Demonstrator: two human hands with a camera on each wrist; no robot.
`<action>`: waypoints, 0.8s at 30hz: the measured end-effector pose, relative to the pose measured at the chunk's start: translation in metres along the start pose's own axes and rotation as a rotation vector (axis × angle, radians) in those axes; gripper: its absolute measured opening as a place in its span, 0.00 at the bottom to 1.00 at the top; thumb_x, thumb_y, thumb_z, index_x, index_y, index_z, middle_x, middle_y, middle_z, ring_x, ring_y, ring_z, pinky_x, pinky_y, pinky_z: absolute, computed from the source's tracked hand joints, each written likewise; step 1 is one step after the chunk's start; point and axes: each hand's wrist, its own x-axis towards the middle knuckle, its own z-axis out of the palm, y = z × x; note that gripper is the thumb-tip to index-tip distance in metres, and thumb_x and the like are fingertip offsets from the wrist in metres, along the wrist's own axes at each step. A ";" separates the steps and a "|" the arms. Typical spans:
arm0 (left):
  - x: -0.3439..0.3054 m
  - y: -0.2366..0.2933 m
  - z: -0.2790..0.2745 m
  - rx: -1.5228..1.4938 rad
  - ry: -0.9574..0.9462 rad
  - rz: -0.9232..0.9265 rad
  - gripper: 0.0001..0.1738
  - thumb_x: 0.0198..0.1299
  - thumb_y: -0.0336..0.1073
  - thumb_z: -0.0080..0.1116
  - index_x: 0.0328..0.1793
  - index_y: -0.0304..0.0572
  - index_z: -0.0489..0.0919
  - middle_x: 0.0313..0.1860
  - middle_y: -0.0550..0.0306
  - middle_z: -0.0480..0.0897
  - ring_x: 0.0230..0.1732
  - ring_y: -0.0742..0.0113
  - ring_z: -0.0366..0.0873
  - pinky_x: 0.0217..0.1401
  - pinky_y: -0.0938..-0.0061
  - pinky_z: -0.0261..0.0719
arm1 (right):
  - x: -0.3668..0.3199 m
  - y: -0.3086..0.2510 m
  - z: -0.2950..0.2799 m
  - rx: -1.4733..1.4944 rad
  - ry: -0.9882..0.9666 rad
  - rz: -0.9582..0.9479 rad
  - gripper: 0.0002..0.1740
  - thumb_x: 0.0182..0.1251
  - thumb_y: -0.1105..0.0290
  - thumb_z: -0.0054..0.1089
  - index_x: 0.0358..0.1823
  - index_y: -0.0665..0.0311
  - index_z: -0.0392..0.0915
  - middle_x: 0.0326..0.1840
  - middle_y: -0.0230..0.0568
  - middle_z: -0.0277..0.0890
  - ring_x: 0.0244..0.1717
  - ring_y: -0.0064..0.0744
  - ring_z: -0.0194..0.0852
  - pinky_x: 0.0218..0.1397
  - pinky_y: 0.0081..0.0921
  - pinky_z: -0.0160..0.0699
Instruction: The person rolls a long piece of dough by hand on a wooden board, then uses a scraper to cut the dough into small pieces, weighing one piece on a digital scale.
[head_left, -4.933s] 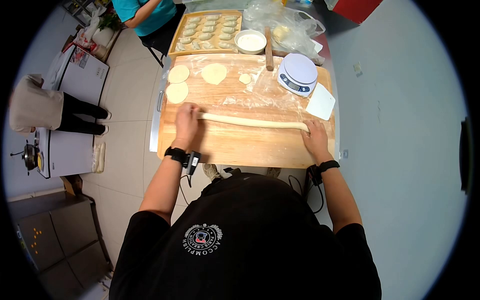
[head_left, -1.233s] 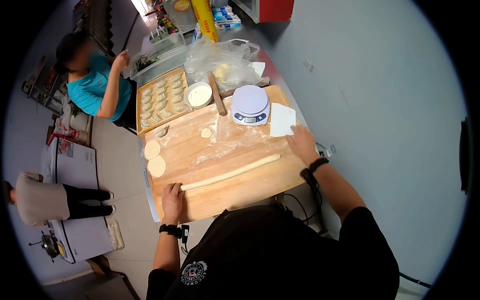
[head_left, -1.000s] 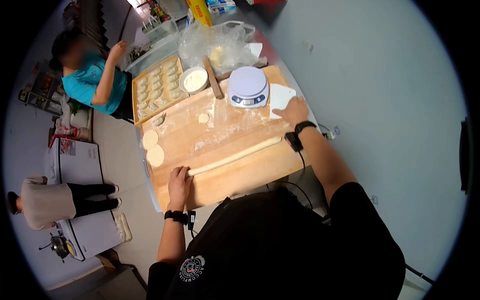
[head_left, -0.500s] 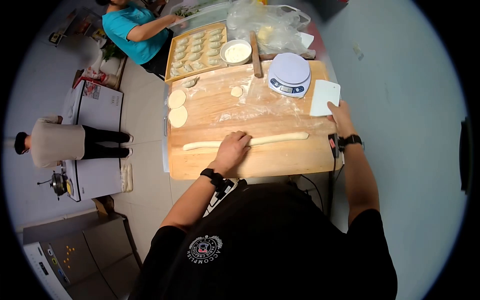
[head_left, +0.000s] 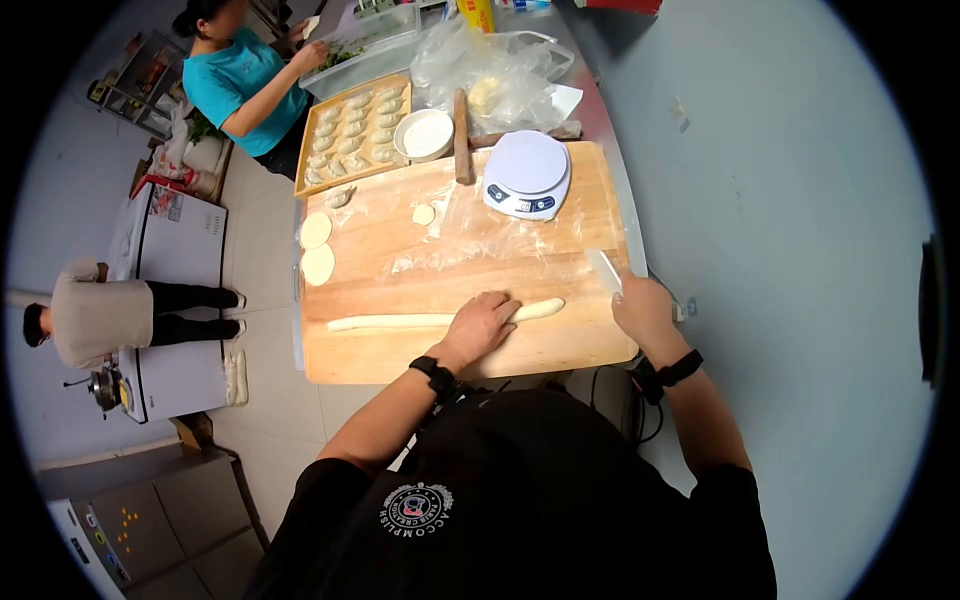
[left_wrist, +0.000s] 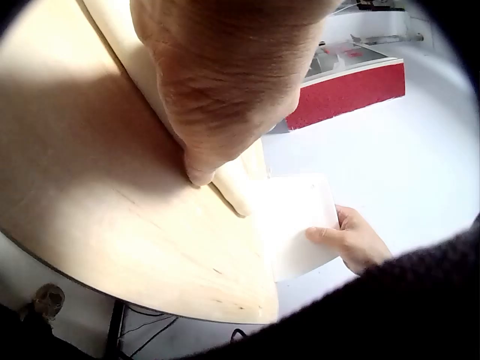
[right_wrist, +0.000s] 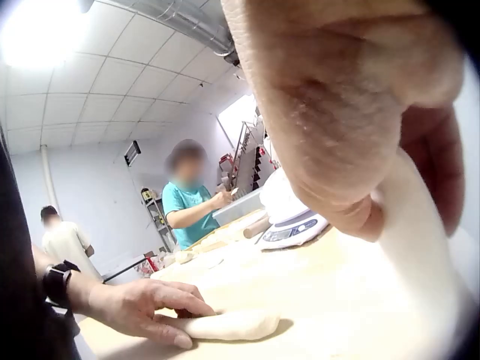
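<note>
Left hand (head_left: 480,325) lies on the long pale rope of dough (head_left: 390,321), near the rope's right end. Its grip is apart, with the fingers flat and pressing down. The rope lies crosswise on the near part of the large light wooden board (head_left: 560,345).

Right hand (head_left: 640,312) has its grip clamped on the white flat plastic scraper (head_left: 604,270), thumb and fingers pinching one edge. The blade is off the board, just beside the rope's right tip; left wrist view shows it close to the tip but apart.

Step, as I judge it: rope pinned, cutter brought up to its end. A cut would need the blade set square across the rope, clear of the left fingertips.

Farther back are a white digital kitchen scale (head_left: 527,175), a wooden rolling pin (head_left: 461,122) and two flat round dough wrappers (head_left: 317,247).
</note>
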 end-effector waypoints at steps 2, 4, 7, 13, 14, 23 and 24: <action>-0.015 -0.011 -0.011 -0.030 -0.003 0.001 0.24 0.56 0.35 0.70 0.60 0.42 0.80 0.54 0.46 0.81 0.54 0.43 0.78 0.58 0.56 0.79 | 0.003 -0.005 0.012 0.017 0.017 0.030 0.14 0.66 0.64 0.61 0.46 0.66 0.79 0.32 0.59 0.82 0.37 0.60 0.83 0.43 0.54 0.80; -0.040 -0.028 -0.030 -0.026 -0.020 -0.016 0.23 0.57 0.36 0.69 0.60 0.42 0.80 0.54 0.46 0.81 0.56 0.44 0.78 0.60 0.56 0.78 | 0.008 -0.007 0.023 0.030 0.051 0.058 0.13 0.67 0.64 0.60 0.46 0.66 0.80 0.32 0.58 0.82 0.37 0.61 0.83 0.43 0.54 0.80; -0.091 -0.064 -0.059 -0.014 -0.034 -0.045 0.24 0.57 0.36 0.69 0.60 0.43 0.80 0.55 0.46 0.81 0.56 0.44 0.78 0.61 0.56 0.78 | 0.004 -0.013 0.027 0.002 0.072 0.116 0.11 0.67 0.65 0.59 0.44 0.65 0.80 0.33 0.55 0.83 0.38 0.59 0.83 0.43 0.53 0.80; -0.170 -0.116 -0.117 -0.062 -0.045 -0.151 0.22 0.52 0.33 0.72 0.55 0.43 0.83 0.43 0.51 0.81 0.46 0.47 0.79 0.51 0.57 0.79 | -0.021 -0.036 0.025 0.021 0.140 0.261 0.11 0.68 0.65 0.56 0.44 0.63 0.80 0.36 0.56 0.84 0.41 0.61 0.82 0.45 0.55 0.79; -0.178 -0.121 -0.123 -0.088 -0.068 -0.171 0.21 0.53 0.33 0.71 0.55 0.43 0.83 0.43 0.51 0.81 0.46 0.47 0.79 0.51 0.57 0.79 | -0.028 -0.042 0.024 0.004 0.126 0.315 0.11 0.68 0.66 0.55 0.43 0.63 0.80 0.36 0.56 0.84 0.42 0.62 0.82 0.45 0.55 0.79; -0.133 -0.111 -0.108 -0.097 -0.103 0.002 0.23 0.54 0.33 0.71 0.58 0.42 0.80 0.48 0.47 0.80 0.52 0.46 0.79 0.55 0.58 0.80 | -0.059 -0.079 0.031 0.004 0.095 0.474 0.10 0.67 0.68 0.51 0.45 0.64 0.76 0.35 0.57 0.83 0.41 0.63 0.82 0.45 0.56 0.78; -0.116 -0.099 -0.102 -0.101 -0.152 0.025 0.24 0.55 0.34 0.70 0.59 0.42 0.79 0.50 0.47 0.80 0.53 0.46 0.79 0.55 0.57 0.80 | -0.060 -0.081 0.029 0.007 0.088 0.478 0.10 0.67 0.68 0.51 0.44 0.64 0.76 0.35 0.57 0.83 0.41 0.63 0.82 0.45 0.56 0.78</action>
